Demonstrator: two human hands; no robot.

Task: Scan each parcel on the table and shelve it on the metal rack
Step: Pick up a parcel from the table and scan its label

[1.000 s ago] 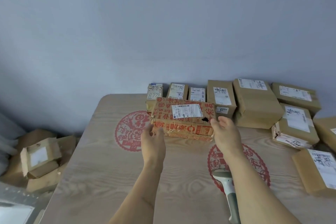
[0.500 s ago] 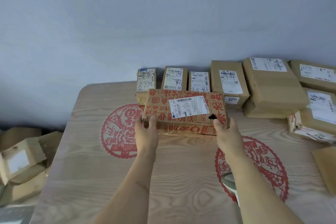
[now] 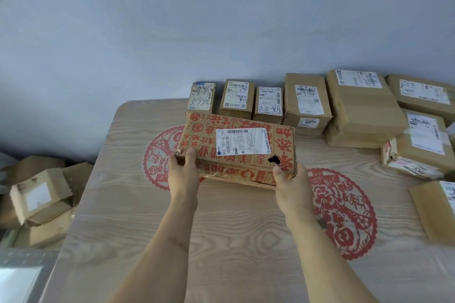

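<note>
A flat brown parcel with red printed characters (image 3: 246, 167) and a white shipping label on top is held just above the wooden table (image 3: 234, 229). My left hand (image 3: 183, 174) grips its near left corner, thumb on the top face. At the near right corner my right hand (image 3: 289, 184) grips it beside a dark hole in the cardboard. Several plain brown parcels (image 3: 359, 108) with white labels stand in a row along the table's far edge. The scanner is not in view.
More brown parcels (image 3: 423, 145) crowd the table's right side, one (image 3: 438, 209) near the right edge. Loose cardboard boxes (image 3: 41, 199) lie on the floor at the left. A grey metal edge (image 3: 24, 258) shows at the bottom left. A grey wall stands behind the table.
Both hands have drawn the red-printed parcel nearer to me and tipped its labelled top into view. The scanner lying under my right forearm has gone out of view.
</note>
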